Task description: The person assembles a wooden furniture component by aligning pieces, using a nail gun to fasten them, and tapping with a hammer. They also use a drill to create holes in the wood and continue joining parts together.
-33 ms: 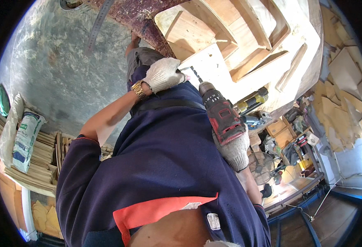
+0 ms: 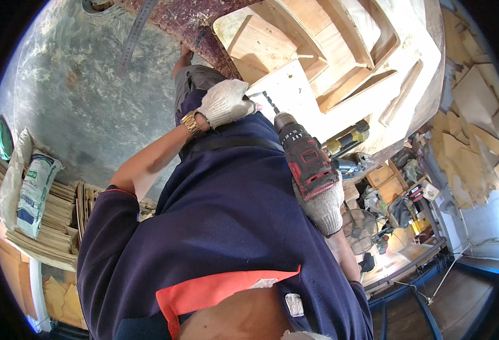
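My right hand (image 2: 324, 208), in a pale knitted glove, is wrapped round a red and black cordless drill (image 2: 307, 158). A dark twist drill bit (image 2: 270, 102) sticks out of its chuck and points up over a pale wooden panel (image 2: 286, 90), apart from my left hand. My left hand (image 2: 225, 103), gloved too and with a gold watch at the wrist, is curled closed at the near left edge of that panel, in front of my waist. A bare fingertip shows at its right end. What its fingers hold, if anything, is hidden.
Curved wooden compartments (image 2: 317, 45) stand on the workbench beyond the panel. A yellow-green power tool (image 2: 348, 139) and a blue tool (image 2: 348, 167) lie right of the drill. A steel ruler (image 2: 135, 37) is at the upper left. Stacked boards (image 2: 54, 212) and a bag (image 2: 35, 192) are at left; a fan (image 2: 360, 229) is at right.
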Tool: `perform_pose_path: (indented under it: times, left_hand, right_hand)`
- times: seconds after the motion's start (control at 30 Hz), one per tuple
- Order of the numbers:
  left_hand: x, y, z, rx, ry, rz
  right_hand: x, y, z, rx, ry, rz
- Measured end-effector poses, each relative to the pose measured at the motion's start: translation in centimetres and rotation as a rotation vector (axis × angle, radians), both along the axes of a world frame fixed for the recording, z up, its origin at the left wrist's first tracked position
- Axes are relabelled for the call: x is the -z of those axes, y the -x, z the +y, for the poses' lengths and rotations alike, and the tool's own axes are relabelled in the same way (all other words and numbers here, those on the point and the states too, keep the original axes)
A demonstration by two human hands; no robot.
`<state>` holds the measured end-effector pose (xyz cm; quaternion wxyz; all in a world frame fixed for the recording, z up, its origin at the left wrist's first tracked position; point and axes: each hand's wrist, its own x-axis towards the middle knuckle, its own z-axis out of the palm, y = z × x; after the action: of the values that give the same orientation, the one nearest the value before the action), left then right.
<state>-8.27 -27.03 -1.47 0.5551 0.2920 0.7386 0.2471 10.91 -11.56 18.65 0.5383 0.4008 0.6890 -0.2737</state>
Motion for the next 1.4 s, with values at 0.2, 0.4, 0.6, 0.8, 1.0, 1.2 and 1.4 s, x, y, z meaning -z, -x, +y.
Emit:
perform_pose_path:
  times: [0.2,0.4,0.6,0.8,1.0,1.2,1.4]
  left_hand:
    - [0.8,0.2,0.3,0.002,0.004,0.008]
    - [1.6,-0.6,0.1,-0.042,-0.018,0.002]
    - [1.9,-0.7,0.2,-0.046,-0.016,-0.002]
    - [2.2,-1.0,0.1,-0.067,-0.055,-0.015]
    - [2.3,-1.0,0.0,-0.066,-0.077,-0.007]
    - [1.7,-0.7,0.2,-0.065,-0.048,-0.04]
    - [1.6,-0.5,0.4,-0.056,-0.016,-0.032]
  right_hand:
    - [1.4,-1.0,-0.7,0.007,-0.119,0.318]
    - [3.1,-3.3,-0.3,0.12,-0.122,0.475]
    - [2.1,-0.9,-0.6,-0.088,-0.155,0.383]
    - [1.1,0.5,-1.3,-0.351,-0.158,0.301]
    - [1.5,-0.2,-1.0,-0.412,-0.184,0.248]
    - [1.9,-0.1,-1.1,-0.363,-0.248,0.392]
    - [1.4,1.5,-0.9,-0.339,-0.175,0.238]
